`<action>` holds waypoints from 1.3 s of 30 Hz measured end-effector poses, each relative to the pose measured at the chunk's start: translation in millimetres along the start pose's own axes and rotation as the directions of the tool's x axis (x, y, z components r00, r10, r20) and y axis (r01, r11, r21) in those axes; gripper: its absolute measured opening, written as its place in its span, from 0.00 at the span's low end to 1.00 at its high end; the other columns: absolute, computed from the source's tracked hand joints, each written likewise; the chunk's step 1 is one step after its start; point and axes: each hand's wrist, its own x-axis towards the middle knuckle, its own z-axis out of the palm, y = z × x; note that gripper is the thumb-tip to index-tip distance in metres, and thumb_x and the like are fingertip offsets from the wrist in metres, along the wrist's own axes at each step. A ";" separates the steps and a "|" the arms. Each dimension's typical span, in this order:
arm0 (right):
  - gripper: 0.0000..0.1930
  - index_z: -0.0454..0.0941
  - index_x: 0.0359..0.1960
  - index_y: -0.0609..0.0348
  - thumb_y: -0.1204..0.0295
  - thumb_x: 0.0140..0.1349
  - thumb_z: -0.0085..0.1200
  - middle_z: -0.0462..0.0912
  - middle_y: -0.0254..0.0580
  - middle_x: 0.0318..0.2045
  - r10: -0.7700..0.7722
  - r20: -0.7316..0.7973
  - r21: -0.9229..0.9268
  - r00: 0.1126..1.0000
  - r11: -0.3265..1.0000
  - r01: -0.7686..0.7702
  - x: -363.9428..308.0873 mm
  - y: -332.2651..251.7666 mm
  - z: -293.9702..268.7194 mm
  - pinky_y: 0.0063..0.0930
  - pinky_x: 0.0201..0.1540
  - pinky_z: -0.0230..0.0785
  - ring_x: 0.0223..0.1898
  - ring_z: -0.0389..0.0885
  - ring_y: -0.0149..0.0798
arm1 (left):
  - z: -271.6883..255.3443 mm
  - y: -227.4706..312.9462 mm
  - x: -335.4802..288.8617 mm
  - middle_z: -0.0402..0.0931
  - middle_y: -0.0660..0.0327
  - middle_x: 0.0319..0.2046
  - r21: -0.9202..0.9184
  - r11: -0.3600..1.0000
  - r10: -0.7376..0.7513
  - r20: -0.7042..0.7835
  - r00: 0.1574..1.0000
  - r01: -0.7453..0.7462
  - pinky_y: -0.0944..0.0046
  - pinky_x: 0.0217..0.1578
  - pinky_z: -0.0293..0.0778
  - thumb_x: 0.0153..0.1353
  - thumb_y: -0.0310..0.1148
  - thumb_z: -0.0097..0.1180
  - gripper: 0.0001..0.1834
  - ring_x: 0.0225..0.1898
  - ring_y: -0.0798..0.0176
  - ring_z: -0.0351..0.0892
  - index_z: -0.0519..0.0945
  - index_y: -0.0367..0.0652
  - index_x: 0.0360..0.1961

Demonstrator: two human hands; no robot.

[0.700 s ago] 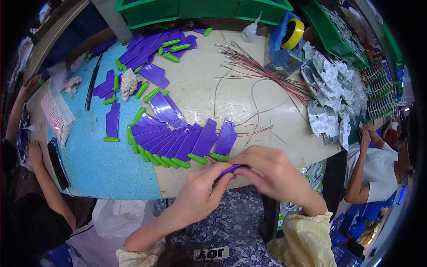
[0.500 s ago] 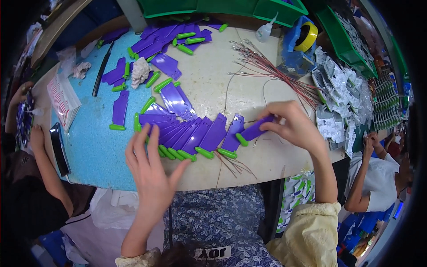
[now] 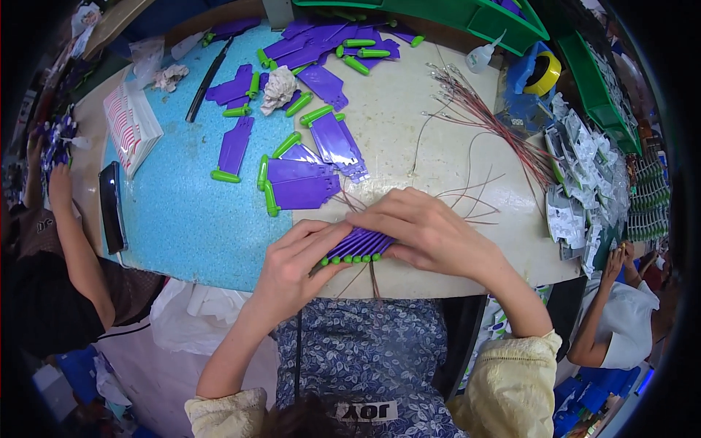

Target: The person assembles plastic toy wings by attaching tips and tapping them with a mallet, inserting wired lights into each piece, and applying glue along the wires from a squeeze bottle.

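Near the table's front edge, both hands hold a gathered stack of flat purple panels [image 3: 363,244], their green rounded ends lined up toward me. My left hand [image 3: 293,264] is closed on the stack's left side. From the right, my right hand [image 3: 431,232] closes on the other side, its fingers across the top. Just beyond my hands lie a few loose purple panels [image 3: 303,181] with green ends, overlapping one another. A crumpled white wad [image 3: 280,89] rests among other such panels farther off. The lower parts of the held panels are partly hidden by my fingers.
A heap of purple panels [image 3: 321,40] lies at the back. Red and dark wires [image 3: 504,128], white-grey parts [image 3: 584,171], yellow tape [image 3: 544,73] and a small bottle [image 3: 480,57] are to the right. A phone [image 3: 112,208] lies at left; co-workers sit on both sides.
The row of fanned-out panels has been gathered into one stack between my hands. My right hand has come left to meet my left hand. The view has shifted.
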 end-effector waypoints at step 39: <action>0.11 0.79 0.38 0.70 0.85 0.52 0.63 0.78 0.46 0.44 0.598 -0.485 0.765 0.638 0.644 -0.022 -20.1 -52.9 55.3 0.29 0.52 0.70 0.48 0.78 0.37 | 56.6 29.5 35.2 0.70 0.53 0.49 -0.660 0.744 -0.167 -0.331 0.929 -0.102 0.62 0.47 0.77 0.49 0.21 0.74 0.46 0.48 0.61 0.77 0.50 0.39 0.58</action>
